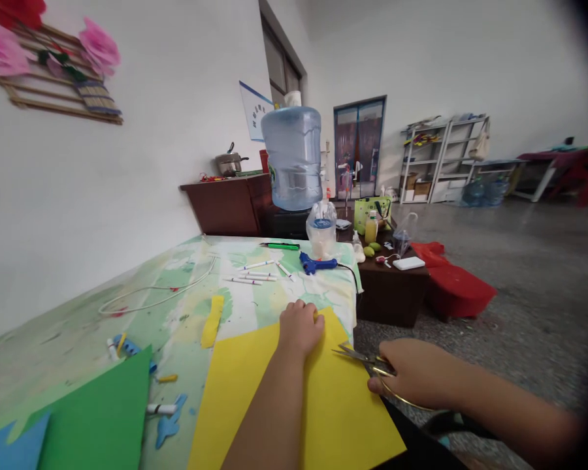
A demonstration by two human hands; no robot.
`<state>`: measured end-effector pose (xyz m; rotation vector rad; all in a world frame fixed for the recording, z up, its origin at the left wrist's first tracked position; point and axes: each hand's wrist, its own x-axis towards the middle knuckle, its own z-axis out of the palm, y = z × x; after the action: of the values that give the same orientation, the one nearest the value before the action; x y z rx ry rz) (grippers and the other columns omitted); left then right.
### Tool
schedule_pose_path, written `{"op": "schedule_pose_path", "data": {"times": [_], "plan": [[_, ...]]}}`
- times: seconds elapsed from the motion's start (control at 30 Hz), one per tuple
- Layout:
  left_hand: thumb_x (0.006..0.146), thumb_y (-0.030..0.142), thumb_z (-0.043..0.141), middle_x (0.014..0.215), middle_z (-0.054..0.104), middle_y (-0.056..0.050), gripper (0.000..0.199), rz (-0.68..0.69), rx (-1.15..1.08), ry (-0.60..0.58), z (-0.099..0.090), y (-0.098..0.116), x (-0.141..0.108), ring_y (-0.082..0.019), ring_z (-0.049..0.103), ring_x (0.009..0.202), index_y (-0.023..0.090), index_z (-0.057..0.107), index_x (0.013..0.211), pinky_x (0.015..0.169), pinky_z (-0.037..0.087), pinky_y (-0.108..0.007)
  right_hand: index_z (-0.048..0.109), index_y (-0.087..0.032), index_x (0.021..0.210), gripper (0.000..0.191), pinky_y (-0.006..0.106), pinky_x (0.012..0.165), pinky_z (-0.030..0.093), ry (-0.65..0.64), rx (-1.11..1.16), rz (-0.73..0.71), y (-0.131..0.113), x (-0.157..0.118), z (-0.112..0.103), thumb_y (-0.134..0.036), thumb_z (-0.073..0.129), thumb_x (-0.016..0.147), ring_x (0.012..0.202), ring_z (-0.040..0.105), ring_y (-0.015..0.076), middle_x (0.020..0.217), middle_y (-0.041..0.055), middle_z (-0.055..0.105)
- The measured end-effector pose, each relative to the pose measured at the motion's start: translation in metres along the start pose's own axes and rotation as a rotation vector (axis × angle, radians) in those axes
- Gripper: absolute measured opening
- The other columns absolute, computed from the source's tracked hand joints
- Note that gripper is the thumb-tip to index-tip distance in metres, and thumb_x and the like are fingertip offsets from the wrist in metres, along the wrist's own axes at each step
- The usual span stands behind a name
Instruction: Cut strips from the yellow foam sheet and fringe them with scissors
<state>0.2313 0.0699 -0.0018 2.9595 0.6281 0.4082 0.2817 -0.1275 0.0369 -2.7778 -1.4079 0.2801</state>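
Observation:
A large yellow sheet [343, 411] lies over the near right part of the table and past its edge. My left hand [301, 326] rests on its upper part, fingers curled, with a bit of yellow at the fingertips. At the sheet's right edge my right hand [406, 372] is closed round gold-handled scissors [355, 354]. Their blades are parted and point left over the sheet. A small yellow strip [212, 321] lies left of the sheet's top.
Several white markers [252, 275], a blue glue gun [317, 264] and a green cutter [281, 246] lie farther back. Green card [102, 411] is at left. A plastic container [322, 232] stands at the table's far corner, beside a low brown table [389, 297].

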Motion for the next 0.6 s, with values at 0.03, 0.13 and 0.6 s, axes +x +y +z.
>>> {"op": "schedule_pose_path", "data": {"times": [0.03, 0.13, 0.6], "plan": [[0.074, 0.035, 0.033, 0.082, 0.054, -0.004, 0.027, -0.002, -0.003, -0.002, 0.000, 0.000, 0.000, -0.019, 0.047, 0.081, 0.022, 0.056, 0.081, 0.069, 0.035, -0.029, 0.055, -0.019, 0.069, 0.039, 0.026, 0.045, 0.025, -0.011, 0.022, 0.010, 0.000, -0.001, 0.002, -0.055, 0.044, 0.063, 0.063, 0.054, 0.0232, 0.071, 0.0061, 0.060], [0.074, 0.035, 0.032, 0.083, 0.055, -0.004, 0.028, -0.008, -0.007, -0.009, -0.001, 0.000, 0.001, -0.019, 0.047, 0.082, 0.023, 0.056, 0.082, 0.070, 0.034, -0.028, 0.055, -0.018, 0.069, 0.039, 0.025, 0.045, 0.024, -0.016, 0.041, 0.047, 0.000, -0.003, 0.006, -0.055, 0.044, 0.062, 0.064, 0.054, 0.0235, 0.071, 0.0067, 0.060], [0.075, 0.034, 0.031, 0.082, 0.054, -0.006, 0.030, -0.014, 0.010, -0.006, -0.003, 0.001, -0.002, -0.020, 0.047, 0.081, 0.021, 0.057, 0.081, 0.068, 0.036, -0.029, 0.040, -0.019, 0.061, 0.028, 0.019, 0.027, 0.024, -0.374, 0.646, 0.394, -0.019, -0.006, 0.019, -0.044, 0.033, 0.071, 0.027, 0.034, 0.0082, 0.038, -0.0036, 0.040]]}}
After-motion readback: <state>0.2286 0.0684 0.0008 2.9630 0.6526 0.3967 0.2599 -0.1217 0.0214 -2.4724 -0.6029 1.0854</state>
